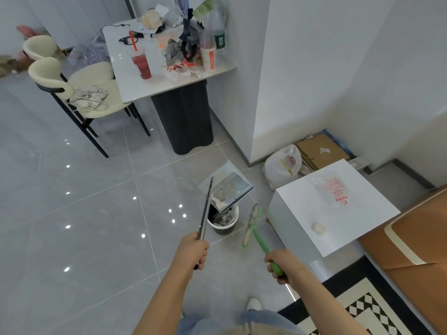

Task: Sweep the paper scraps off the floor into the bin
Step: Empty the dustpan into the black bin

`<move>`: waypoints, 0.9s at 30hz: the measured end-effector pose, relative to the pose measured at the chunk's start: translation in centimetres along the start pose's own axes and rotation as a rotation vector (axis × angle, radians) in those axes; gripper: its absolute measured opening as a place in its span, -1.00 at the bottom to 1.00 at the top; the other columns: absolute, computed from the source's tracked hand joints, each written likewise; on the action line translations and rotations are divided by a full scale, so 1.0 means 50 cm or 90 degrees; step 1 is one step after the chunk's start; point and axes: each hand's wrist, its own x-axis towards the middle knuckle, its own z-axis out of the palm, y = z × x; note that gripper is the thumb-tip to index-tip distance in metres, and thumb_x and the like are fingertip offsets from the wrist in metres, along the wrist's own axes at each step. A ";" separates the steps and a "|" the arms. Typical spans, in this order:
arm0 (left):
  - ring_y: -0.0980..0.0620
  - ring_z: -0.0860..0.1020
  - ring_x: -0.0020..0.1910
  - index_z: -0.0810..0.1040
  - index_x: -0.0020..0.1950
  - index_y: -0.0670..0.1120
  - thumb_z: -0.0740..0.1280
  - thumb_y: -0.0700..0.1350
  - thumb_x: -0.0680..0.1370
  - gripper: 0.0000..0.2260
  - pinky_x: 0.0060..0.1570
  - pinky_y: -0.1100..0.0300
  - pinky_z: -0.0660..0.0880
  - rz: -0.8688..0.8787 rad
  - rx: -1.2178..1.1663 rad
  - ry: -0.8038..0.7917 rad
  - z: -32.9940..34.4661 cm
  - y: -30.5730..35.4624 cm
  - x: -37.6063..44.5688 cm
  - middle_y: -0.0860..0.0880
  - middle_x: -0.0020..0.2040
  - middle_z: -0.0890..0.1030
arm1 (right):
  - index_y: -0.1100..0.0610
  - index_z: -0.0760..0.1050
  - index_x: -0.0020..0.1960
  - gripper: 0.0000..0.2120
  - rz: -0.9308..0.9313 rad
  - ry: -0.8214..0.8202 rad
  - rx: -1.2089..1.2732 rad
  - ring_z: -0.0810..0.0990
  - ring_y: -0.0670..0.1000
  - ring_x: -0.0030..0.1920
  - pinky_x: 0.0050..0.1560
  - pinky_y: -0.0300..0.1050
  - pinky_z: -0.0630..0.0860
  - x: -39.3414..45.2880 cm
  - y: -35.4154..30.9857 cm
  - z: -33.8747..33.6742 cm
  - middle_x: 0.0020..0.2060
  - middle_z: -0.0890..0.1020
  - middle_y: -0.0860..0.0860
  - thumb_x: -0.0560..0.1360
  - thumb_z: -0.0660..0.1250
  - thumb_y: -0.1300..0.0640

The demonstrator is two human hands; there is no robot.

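Note:
My left hand (194, 250) grips the long metal handle (205, 211) of a grey dustpan (229, 187). The dustpan is tilted over a small black bin (223, 226), and white paper scraps (219, 198) lie at its lower lip above the bin's mouth. More scraps sit inside the bin. My right hand (281, 264) grips the green handle of a small green broom (252, 226), whose head hangs just right of the bin, above the floor.
A white cube table (338, 213) stands right of the bin, with a plastic bag and a small white lump on it. A white bag (283, 165) and cardboard lie in the corner. A cluttered table (135, 76) and chairs stand at the back. A patterned rug (362, 308) lies bottom right.

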 end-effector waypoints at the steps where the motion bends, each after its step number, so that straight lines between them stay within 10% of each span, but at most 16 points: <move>1: 0.12 0.20 -0.68 0.39 -0.12 -0.16 0.14 -0.40 0.50 -0.84 -0.58 0.41 0.14 0.003 -0.001 0.002 -0.001 0.002 -0.001 -0.06 -0.47 0.28 | 0.21 0.34 -0.17 -0.90 0.000 -0.002 -0.001 0.29 -0.03 -0.51 -0.54 -0.31 0.16 -0.002 0.001 0.001 -0.43 0.42 0.11 0.51 0.22 0.29; 27: 0.06 0.18 -0.56 0.43 -0.15 -0.15 0.13 -0.43 0.45 -0.79 -0.57 0.37 0.13 -0.003 0.094 0.017 0.008 -0.056 0.040 -0.07 -0.45 0.26 | 0.22 0.33 -0.12 -0.94 -0.001 -0.006 0.002 0.27 -0.03 -0.51 -0.56 -0.35 0.14 -0.010 0.021 -0.008 -0.43 0.40 0.10 0.52 0.20 0.29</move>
